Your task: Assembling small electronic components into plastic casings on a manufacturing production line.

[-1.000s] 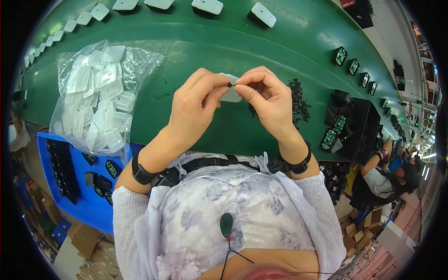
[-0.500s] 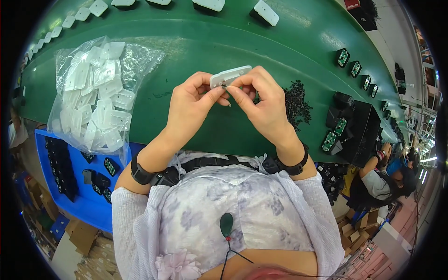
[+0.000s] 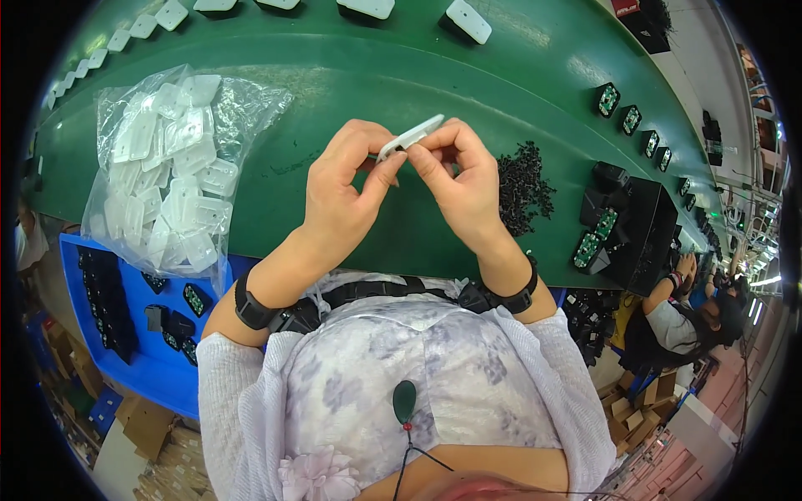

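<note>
Around the thin white plastic plate (image 3: 418,134), the green worktop (image 3: 322,92) carries a clear plastic bag (image 3: 263,100) at nine o'clock, small black pieces (image 3: 525,188) heaped at four, white-topped black boxes (image 3: 468,21) from ten to one. A blue plastic bin (image 3: 163,371) sits at eight.

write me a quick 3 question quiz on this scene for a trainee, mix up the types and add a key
1. True or false: the left hand holds the white plate at a tilt, raised off the green table.

2. Choose one. The pile of small black parts lies:
a) between the two hands
b) to the right of the right hand
c) on the left forearm

3. Fill in the blank: the bin just below the clear plastic bag in the picture is coloured ____.

Key:
1. True
2. b
3. Blue
</note>
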{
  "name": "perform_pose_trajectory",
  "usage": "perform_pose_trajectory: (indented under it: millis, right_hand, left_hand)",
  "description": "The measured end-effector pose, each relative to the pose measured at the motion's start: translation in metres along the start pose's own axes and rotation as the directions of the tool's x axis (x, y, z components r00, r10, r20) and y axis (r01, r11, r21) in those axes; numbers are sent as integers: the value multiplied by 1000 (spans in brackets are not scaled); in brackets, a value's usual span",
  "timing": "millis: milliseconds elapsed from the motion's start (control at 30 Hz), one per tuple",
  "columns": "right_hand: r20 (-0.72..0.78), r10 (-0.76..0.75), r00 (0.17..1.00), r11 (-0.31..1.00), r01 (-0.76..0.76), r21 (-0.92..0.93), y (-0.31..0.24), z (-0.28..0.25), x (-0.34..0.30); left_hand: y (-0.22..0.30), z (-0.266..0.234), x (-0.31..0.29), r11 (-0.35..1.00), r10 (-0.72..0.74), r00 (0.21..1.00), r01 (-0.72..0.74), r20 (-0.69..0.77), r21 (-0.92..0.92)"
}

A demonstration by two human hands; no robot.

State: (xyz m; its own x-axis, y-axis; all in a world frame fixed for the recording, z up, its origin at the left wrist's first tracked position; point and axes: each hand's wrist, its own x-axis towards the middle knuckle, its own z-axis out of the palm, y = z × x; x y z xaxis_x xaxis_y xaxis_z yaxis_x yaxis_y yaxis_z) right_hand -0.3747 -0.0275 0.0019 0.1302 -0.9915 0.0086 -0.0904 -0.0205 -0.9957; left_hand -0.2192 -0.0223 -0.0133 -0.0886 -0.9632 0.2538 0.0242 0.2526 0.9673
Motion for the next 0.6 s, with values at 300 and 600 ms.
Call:
perform_pose_trajectory:
  millis: [300, 600]
  right_hand:
    - [-39, -66, 997, 998, 66, 4, -6, -27, 2]
    - [131, 139, 982, 988, -130, -78, -12, -44, 4]
  left_hand:
    - [7, -1, -3, 890, -271, 956, 292, 109, -349]
    - [6, 5, 6, 881, -340, 887, 417, 314, -224]
